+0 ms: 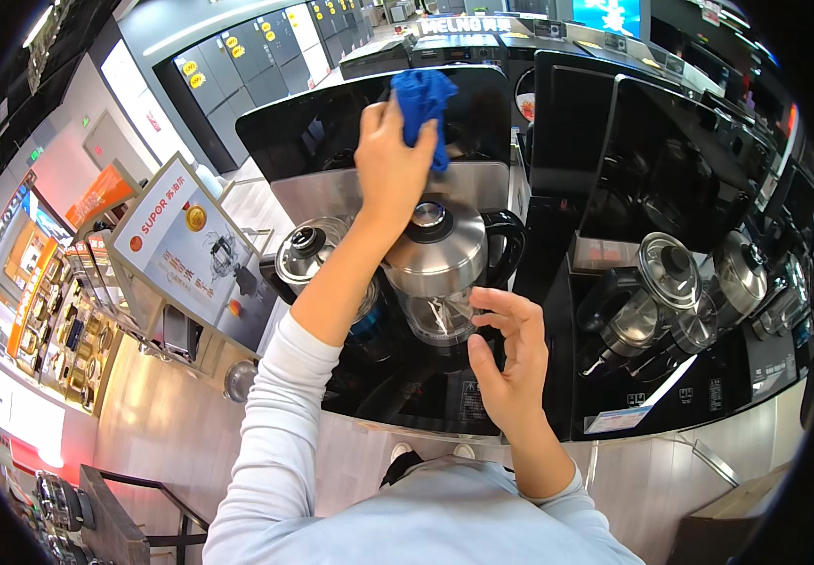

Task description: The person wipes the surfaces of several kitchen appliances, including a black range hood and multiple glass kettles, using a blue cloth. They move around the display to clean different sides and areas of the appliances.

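Note:
My left hand (392, 159) grips a blue cloth (422, 106) and presses it against a glossy black upright panel (308, 131). Below that arm stands a glass kettle with a wide steel collar and lid (438, 247); its black handle (507, 247) points right. Close to the kettle's lower glass, my right hand (513, 353) is held with fingers apart and nothing in it. Whether its fingertips touch the glass I cannot tell. A second glass kettle with a steel-rimmed lid (308, 244) is partly hidden behind my left forearm.
More kettles (668, 272) stand on a black unit to the right, before another dark panel (682, 162). A framed advertising board (191, 247) leans at the left. A price card (615, 420) lies near the right front edge. Refrigerators (244, 60) line the back.

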`<state>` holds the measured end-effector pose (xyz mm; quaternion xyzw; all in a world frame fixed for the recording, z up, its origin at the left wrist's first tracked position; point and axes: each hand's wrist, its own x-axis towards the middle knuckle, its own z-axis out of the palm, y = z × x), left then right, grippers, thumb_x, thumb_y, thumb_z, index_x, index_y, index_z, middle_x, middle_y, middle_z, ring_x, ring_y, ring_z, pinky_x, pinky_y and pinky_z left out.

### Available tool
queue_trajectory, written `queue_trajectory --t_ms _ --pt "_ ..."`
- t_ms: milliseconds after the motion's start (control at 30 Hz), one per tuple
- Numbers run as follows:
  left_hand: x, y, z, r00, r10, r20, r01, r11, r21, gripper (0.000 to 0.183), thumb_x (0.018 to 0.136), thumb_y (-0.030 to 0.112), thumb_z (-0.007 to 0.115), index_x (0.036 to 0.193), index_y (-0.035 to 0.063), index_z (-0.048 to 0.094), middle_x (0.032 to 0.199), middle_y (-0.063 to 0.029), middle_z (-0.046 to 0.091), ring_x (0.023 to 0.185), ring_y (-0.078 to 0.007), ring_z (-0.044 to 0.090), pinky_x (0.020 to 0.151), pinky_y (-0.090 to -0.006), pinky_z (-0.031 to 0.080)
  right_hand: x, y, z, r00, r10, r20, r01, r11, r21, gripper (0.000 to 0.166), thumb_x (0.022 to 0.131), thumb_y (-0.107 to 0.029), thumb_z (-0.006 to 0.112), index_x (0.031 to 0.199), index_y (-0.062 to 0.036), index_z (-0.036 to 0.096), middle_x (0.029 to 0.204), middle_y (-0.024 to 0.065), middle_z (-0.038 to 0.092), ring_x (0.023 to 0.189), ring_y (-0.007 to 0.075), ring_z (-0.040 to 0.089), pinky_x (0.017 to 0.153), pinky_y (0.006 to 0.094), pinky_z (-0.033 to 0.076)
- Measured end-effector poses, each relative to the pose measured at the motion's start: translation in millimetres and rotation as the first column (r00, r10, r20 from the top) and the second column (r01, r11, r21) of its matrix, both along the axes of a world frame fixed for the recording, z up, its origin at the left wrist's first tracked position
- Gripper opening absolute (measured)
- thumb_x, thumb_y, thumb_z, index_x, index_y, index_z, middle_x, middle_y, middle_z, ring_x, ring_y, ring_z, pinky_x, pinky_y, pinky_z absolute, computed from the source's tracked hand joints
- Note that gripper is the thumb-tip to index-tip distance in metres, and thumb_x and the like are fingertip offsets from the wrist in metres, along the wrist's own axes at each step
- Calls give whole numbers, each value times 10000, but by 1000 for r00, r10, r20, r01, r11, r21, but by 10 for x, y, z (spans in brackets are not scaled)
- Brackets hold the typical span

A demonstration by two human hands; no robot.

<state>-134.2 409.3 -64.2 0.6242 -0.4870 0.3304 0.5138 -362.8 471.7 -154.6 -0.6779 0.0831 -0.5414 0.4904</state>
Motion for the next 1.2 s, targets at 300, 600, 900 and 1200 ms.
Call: queue_trajectory --t_ms 300,600,900,1200 --pt "-647 -356 37 980 -175 98 143 953 269 635 742 186 725 1291 -52 513 1106 -243 593 961 -385 624 824 -397 514 -93 -265 -18 992 -104 75 90 981 171 424 817 86 559 1227 24 471 1259 164 540 1119 219 563 918 334 475" --pt "-1641 363 -225 454 -501 -737 825 549 135 531 819 206 703 1204 -54 447 1013 -146 615 943 -219 613 861 -323 488 -393 -420 -85 839 -538 -81 526 840 -134 599 915 -128 600 1423 32 326 1484 204 321 1360 335 347 1109 413 270" --pt "-1891 1509 -1260 47 -68 -997 868 496 7 699 927 242 578 1474 -1 217 1326 -151 412 1164 -201 461 989 -322 396 -710 29 -573 662 -179 -728 191 979 -67 761 722 -154 806 1335 37 396 1228 185 526 1103 341 580 854 365 510" --pt "-1829 2137 -1766 -122 -8 -993 782 615 -101 688 939 198 558 1490 6 193 1332 -155 399 1220 -210 427 998 -332 412 -460 360 -924 523 -275 -807 -58 933 -355 508 704 -60 688 1166 21 494 1030 166 537 955 355 542 751 417 482"
